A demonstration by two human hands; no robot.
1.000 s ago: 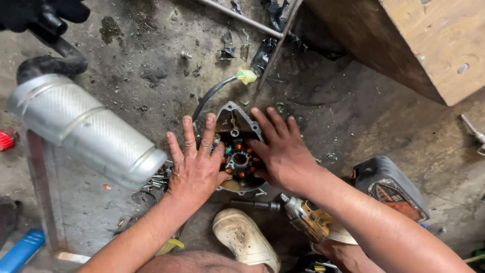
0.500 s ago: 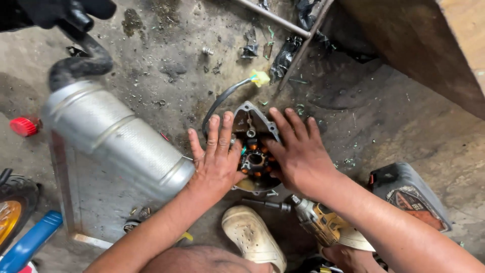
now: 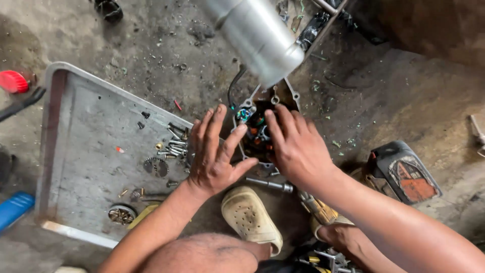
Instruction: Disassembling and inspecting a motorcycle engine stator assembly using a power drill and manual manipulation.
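Both my hands rest on a dark metal engine cover [image 3: 258,132] with copper coils inside, lying on the dirty concrete floor. My left hand [image 3: 216,154] presses its left edge with fingers spread. On the cover's right side lies my right hand [image 3: 294,145], fingers reaching into the coil area. A black cable [image 3: 233,87] runs from the cover toward the top. A shiny silver exhaust muffler [image 3: 257,34] hangs above the cover and hides its upper part.
A grey metal tray [image 3: 81,156] at left holds several bolts, a small gear [image 3: 156,166] and a round part. A beige shoe [image 3: 251,216], a socket extension [image 3: 269,184], a power tool with battery [image 3: 401,172], a red cap [image 3: 14,81] and a blue object [image 3: 14,208] lie around.
The muffler has shifted from the left of the cover to above it at the top of the view, uncovering the tray and its bolts. My hands stay on the cover.
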